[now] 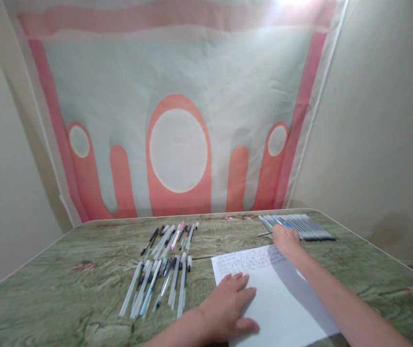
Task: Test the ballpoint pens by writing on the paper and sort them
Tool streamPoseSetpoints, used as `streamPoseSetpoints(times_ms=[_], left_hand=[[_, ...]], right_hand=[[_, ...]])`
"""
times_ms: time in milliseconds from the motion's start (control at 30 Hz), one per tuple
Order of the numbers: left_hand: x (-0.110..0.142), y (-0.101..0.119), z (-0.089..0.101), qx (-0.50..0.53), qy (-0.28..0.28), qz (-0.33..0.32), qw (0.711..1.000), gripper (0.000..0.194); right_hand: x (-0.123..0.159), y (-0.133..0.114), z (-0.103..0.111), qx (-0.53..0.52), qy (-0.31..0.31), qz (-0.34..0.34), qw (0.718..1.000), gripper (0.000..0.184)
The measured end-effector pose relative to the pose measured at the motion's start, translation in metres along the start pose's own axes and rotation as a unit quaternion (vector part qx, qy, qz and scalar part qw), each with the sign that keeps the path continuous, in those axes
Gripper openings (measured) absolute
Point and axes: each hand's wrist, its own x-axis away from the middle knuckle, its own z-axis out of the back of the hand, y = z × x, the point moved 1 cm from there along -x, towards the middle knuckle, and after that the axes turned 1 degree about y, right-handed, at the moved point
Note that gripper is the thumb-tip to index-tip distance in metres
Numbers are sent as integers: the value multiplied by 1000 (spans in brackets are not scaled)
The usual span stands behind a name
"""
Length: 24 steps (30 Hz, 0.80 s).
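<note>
My left hand [230, 306] lies with its fingers spread on a white sheet of paper [278, 299], at the sheet's left side. Rows of small handwriting cover the sheet's upper part. Beyond its far edge, my right hand [286, 238] is closed at the left end of a row of pens [311, 227]. A blue-and-white pen [281, 221] shows just past its fingers and seems to be in their grip; the fingertips are partly hidden. The row's pens are mostly clear and grey, lying side by side at a slant.
Left of the paper lie two loose groups of pens, a far one [170, 237] with a pink pen [177, 236] and a near one [155, 284] with a light blue pen [151, 288]. The wood-patterned table [47, 284] ends at a red-and-white printed cloth [224, 72].
</note>
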Motion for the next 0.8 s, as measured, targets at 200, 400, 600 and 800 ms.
streamPoseSetpoints(times_ms=[200,400,600,800], left_hand=[[2,1,0,-32,-28,-7,999,61],[3,6,6,-55,-46,-3,997,61],[3,10,10,-71,-53,-3,996,63],[3,12,11,-83,-62,-7,995,60]], right_hand=[[-2,7,-9,-23,16,-30,999,24],[-10,12,-15,17,-16,-51,998,21],[-13,16,-19,50,-39,-61,996,22],[-13,17,-23,68,-37,-34,996,29]])
